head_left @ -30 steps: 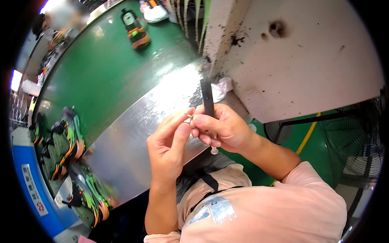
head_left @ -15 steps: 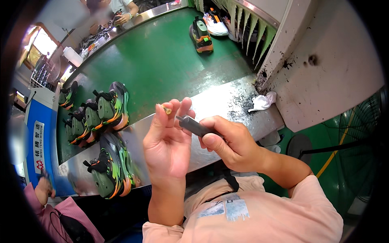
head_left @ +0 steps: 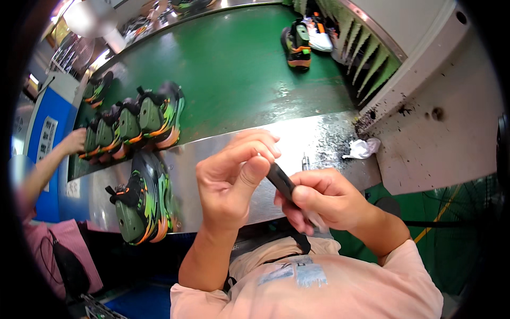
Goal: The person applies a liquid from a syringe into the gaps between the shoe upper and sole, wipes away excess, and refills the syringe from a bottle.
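R hand (head_left: 334, 199) is closed round a dark tube (head_left: 280, 181); L hand (head_left: 231, 183) is half-curled, thumb & index near together by tube's upper end, can't tell what they grip. Vs. prev. frame, L hand is less open & closer to tube. Tube slants betw. both hands, nr table (head_left: 303, 133) edge.

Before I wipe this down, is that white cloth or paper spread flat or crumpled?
Crumpled: the white cloth or paper lies as a bunched, uneven lump on the metal strip.
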Tool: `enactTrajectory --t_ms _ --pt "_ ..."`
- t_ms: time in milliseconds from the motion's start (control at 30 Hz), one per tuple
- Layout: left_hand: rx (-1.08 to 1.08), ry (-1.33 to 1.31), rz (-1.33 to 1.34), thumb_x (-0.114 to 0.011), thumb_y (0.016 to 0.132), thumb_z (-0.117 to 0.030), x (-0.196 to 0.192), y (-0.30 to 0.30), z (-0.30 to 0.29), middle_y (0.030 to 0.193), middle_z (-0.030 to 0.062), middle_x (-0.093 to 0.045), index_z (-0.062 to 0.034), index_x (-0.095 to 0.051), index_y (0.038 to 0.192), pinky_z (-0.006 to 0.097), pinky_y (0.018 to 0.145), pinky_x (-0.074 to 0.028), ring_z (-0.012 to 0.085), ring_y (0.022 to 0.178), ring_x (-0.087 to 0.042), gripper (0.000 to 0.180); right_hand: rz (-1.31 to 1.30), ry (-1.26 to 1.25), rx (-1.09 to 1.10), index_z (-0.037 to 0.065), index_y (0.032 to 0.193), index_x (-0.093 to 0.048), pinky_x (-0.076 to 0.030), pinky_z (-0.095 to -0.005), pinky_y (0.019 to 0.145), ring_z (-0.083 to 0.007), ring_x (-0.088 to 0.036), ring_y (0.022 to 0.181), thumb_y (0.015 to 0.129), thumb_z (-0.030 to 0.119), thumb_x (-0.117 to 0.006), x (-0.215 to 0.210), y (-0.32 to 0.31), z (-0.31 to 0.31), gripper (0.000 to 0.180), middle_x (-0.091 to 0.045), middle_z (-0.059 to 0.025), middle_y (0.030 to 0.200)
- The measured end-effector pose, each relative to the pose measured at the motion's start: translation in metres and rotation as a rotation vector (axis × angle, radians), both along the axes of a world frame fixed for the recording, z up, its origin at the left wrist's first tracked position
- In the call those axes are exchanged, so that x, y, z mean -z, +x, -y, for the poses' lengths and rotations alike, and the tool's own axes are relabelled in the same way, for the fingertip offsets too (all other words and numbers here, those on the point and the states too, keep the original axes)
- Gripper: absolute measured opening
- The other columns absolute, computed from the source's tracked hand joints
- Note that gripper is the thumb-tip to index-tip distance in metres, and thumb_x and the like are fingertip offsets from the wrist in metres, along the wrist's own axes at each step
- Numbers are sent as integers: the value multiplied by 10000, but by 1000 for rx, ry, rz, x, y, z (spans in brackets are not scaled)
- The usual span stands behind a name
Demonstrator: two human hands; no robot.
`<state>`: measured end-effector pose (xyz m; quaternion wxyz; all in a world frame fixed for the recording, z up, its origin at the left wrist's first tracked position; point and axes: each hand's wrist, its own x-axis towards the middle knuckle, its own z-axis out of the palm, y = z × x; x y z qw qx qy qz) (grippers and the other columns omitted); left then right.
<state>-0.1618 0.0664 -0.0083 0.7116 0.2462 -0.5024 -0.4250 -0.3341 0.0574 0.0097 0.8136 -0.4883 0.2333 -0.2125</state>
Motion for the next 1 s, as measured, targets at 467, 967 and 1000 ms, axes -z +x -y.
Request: enactTrajectory --t_ms 467,967,1000 --pt "-987 1016 1328 -703 647 -229 17 253 51 1183 227 -515 -114 -326 1342 412 909 -417 367 1083 -513 798 170 -36 230 8 1328 -278 -459 -257 551 -113 -483 668 875 100 -501 15 -15 35 513 -493 -93 926" --pt "-1030 749 1319 -716 664 -448 -11 242 76 1171 214 -546 -8 -404 1284 382 903 -410 310 1092 -530 821 229 -305 412 76 1219 -353 -410 -313 664 -138 -469 701 954 393 -340 20 -28 50 413 -476 -50 776" --pt "-809 813 1143 -718 663 -452 -11 217 85 1170 217 -544 -1 -371 1304 369 910 -402 297 1103 -523 857 225 -356 421 85 1217 -348 -436 -342 709 -153 -488 723 960 392 -319 21 -28 57 401 -479 -48 777"
